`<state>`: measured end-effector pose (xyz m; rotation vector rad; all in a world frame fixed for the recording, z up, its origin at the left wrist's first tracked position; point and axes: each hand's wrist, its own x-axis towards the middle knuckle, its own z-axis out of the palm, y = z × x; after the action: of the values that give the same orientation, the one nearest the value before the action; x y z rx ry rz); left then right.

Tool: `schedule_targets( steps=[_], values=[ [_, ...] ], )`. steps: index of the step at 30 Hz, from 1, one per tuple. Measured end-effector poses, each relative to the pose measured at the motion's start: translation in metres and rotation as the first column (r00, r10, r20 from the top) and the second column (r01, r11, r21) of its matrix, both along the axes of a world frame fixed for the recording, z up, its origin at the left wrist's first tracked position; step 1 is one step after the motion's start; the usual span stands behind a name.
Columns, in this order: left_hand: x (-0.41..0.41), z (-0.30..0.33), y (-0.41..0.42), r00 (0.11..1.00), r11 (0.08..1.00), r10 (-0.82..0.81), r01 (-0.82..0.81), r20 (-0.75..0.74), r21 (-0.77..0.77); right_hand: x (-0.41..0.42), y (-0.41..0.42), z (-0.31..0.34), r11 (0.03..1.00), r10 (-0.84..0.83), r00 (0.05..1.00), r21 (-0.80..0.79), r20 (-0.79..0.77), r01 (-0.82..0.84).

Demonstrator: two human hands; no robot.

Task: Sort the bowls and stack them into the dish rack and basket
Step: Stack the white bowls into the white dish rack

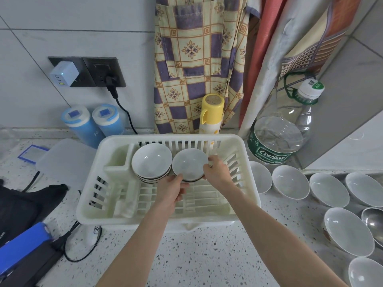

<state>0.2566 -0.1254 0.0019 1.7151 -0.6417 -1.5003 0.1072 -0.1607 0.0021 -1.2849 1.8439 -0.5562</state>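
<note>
A white plastic dish rack [246,162] stands on the speckled counter. Inside it, at the back left, a stack of white bowls [151,160] leans upward. Beside that stack, both my hands hold a small white bowl [189,163] inside the rack. My left hand [172,189] grips its lower left rim. My right hand [216,169] pinches its right rim. Several more white bowls [290,181] sit on the counter to the right of the rack, in a row and further forward [348,230].
A large clear water bottle [279,131] stands behind the rack at the right, and a yellow bottle [211,114] and two blue canisters [83,123] at the back. A metal ladle [375,222] lies at the right edge. Black bag, blue box and cables sit at the left.
</note>
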Motion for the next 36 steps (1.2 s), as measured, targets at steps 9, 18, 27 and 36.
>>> schedule_targets(
  steps=[9, 18, 27, 36],
  values=[
    [0.0, 0.0, 0.002, 1.0, 1.0, 0.015, -0.015, -0.016, -0.016, -0.001, 0.003, 0.002, 0.99, -0.049, 0.992, 0.137, 0.117, 0.033],
    [0.002, 0.02, 0.022, 0.997, 0.998, -0.057, 0.055, -0.056, -0.029, -0.013, 0.029, 0.036, 0.996, -0.044, 0.982, 0.082, 0.186, 0.029],
    [-0.002, 0.042, 0.081, 0.977, 0.99, -0.091, 0.067, -0.193, -0.125, -0.071, 0.113, 0.078, 0.969, -0.115, 0.846, -0.127, 0.521, 0.21],
    [-0.099, 0.051, 0.137, 0.882, 0.904, -0.409, 0.358, -0.234, -0.233, -0.171, 0.173, 0.051, 0.879, -0.404, 0.705, 0.034, 0.584, 0.476]
  ],
)
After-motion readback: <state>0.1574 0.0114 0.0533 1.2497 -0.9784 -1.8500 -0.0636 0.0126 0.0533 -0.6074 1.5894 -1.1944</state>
